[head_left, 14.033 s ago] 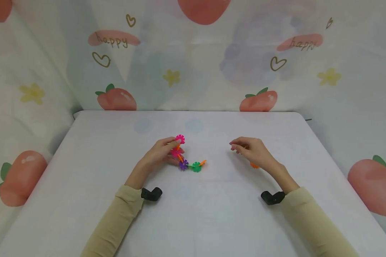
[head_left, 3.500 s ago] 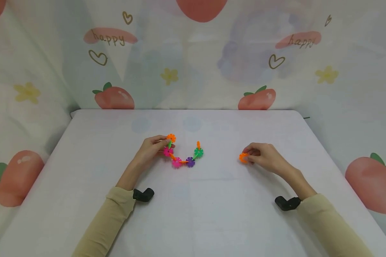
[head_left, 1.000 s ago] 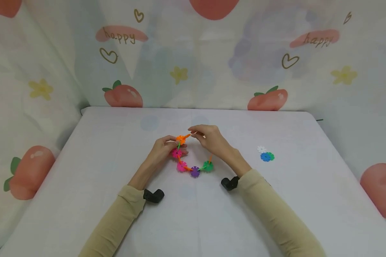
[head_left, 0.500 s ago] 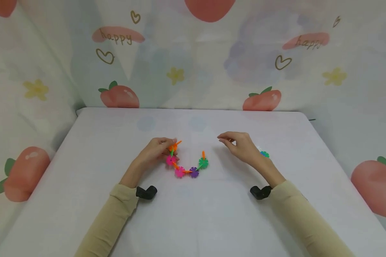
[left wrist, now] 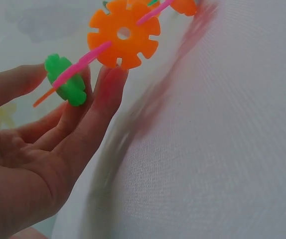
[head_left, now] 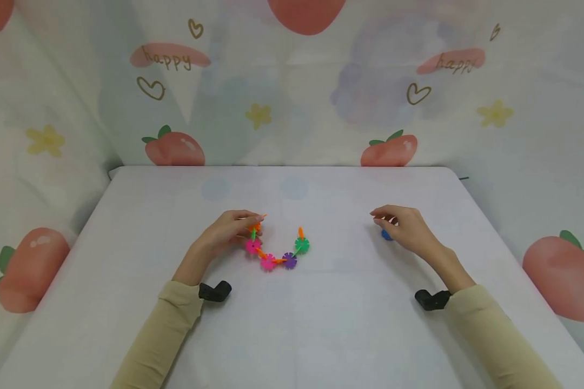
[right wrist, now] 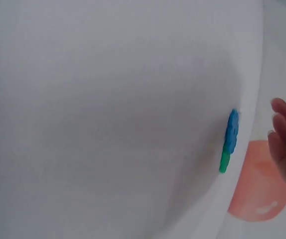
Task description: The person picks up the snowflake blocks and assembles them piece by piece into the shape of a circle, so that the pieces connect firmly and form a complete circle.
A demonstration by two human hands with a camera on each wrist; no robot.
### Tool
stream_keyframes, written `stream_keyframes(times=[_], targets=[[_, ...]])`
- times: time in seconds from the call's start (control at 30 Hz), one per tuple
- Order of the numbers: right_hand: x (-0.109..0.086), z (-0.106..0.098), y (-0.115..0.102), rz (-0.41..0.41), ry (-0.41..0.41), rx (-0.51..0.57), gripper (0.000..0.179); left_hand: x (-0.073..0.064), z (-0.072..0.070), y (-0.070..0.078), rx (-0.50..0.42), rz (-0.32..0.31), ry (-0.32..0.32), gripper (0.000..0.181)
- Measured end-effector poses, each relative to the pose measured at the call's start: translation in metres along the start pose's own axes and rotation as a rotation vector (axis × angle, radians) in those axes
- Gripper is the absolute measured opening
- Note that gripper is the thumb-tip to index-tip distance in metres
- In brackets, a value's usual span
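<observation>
My left hand [head_left: 224, 235] pinches one end of a curved chain of slotted flower-shaped plastic discs, left of the table's middle. Pink, orange, green and purple discs [head_left: 289, 261] interlock at angles to each other. In the left wrist view, a green disc [left wrist: 66, 79] sits between thumb and fingers, and an orange disc [left wrist: 123, 34] touches a fingertip. My right hand [head_left: 409, 227] hovers at the right with loosely bent fingers, holding nothing. Partly hidden under it lies a loose blue disc [head_left: 386, 235]. The right wrist view shows a green disc [right wrist: 224, 162] against that blue one.
The white table [head_left: 321, 335] has a patterned cloth [head_left: 292, 81] hanging behind and at both sides. Black wrist cameras stick out by the left cuff [head_left: 216, 292] and the right cuff [head_left: 433, 300].
An orange disc, gripped by my right hand 3.5 s ago, now sits on the chain's held end. That hand has let go and moved right, over the loose discs. My left hand has drawn slightly left.
</observation>
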State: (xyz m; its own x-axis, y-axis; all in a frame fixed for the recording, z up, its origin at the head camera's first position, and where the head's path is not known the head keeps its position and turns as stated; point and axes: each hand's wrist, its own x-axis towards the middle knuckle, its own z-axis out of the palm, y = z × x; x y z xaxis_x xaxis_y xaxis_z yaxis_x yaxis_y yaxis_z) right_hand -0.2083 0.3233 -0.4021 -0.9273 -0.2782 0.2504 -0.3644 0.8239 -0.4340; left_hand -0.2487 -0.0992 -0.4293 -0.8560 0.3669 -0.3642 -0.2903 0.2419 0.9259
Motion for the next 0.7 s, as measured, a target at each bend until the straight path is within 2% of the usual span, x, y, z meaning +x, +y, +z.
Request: stream_keyframes(times=[0.17, 0.27, 0.37, 0.5, 0.7], targets=[[-0.006, -0.009, 0.014, 0.132, -0.142, -0.037, 0.024, 0.001, -0.001, -0.002, 0.016, -0.007, -0.003, 0.05], [-0.007, -0.01, 0.019, 0.17, -0.216, -0.058, 0.027, 0.002, -0.001, -0.003, 0.017, -0.009, -0.005, 0.048], [-0.006, -0.011, 0.021, 0.18, -0.255, -0.068, 0.026, 0.002, -0.002, -0.004, 0.019, 0.001, -0.006, 0.046], [-0.005, -0.011, 0.021, 0.181, -0.251, -0.063, 0.023, 0.001, -0.003, -0.004, 0.022, 0.021, -0.016, 0.045], [-0.004, -0.005, 0.013, 0.149, -0.187, -0.013, 0.018, 0.001, -0.005, -0.005, 0.019, 0.031, -0.043, 0.047]])
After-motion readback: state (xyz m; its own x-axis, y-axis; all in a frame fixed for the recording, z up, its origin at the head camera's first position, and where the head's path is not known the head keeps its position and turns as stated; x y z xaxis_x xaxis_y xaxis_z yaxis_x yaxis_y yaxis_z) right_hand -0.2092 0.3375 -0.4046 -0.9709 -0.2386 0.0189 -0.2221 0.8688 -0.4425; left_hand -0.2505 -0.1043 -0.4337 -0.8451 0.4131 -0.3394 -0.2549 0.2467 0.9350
